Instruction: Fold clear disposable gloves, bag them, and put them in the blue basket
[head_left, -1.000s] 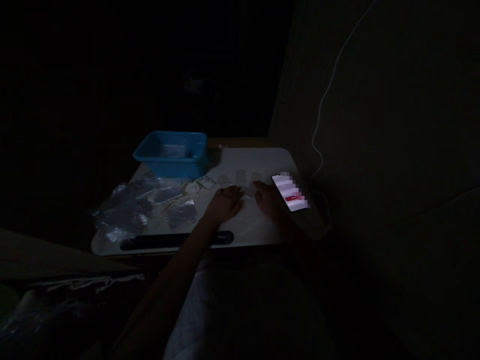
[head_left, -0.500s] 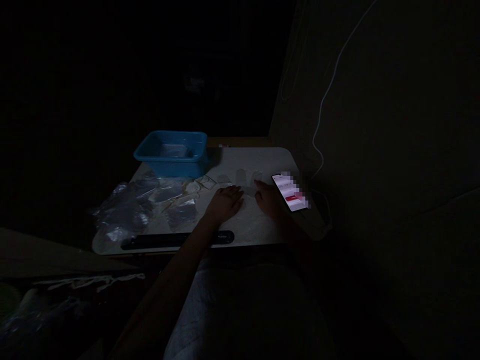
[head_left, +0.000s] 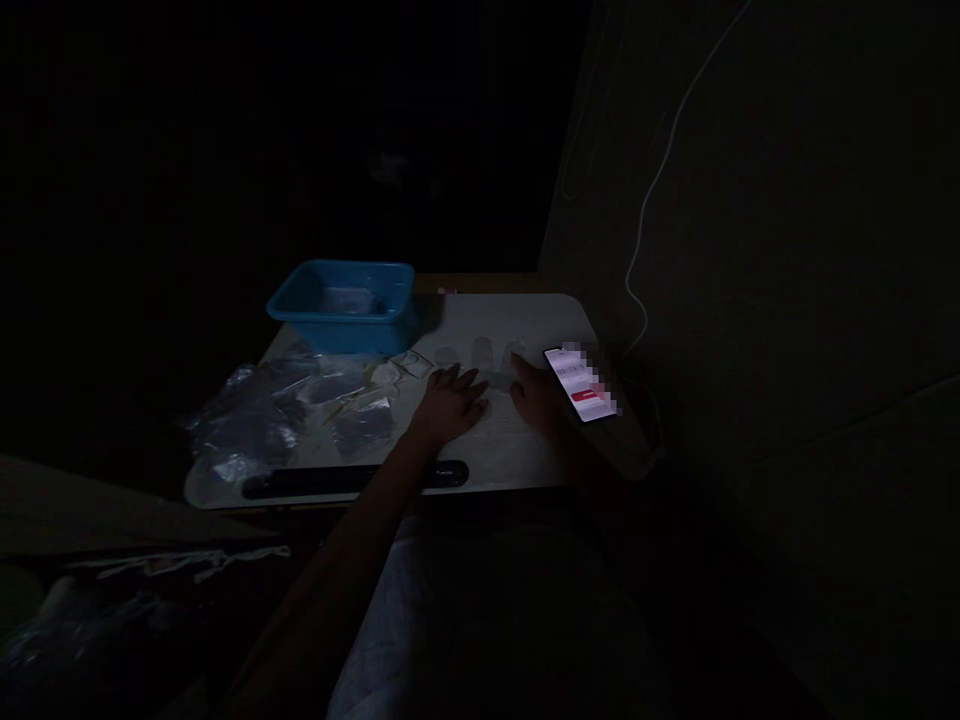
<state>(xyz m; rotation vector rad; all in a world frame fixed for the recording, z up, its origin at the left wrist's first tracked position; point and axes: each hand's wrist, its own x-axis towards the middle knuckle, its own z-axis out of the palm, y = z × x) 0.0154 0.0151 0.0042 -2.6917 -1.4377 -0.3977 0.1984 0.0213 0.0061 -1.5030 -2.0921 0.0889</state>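
left hand (head_left: 450, 403) flat, fingers spread on white table (head_left: 517, 450) | right hand (head_left: 536, 395) open, palm down beside lit phone (head_left: 581, 383) | room dark, blue tub (head_left: 343, 305) behind

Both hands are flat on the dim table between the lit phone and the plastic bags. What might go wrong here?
1. The scene is very dark, so small clear pieces near the left hand are easy to miss.
2. The right hand lies beside the phone near the table edge; a nudge might knock it off.

White table (head_left: 525, 320) with blue tub (head_left: 341, 303), clear bags (head_left: 255, 425), lit phone (head_left: 581, 383).
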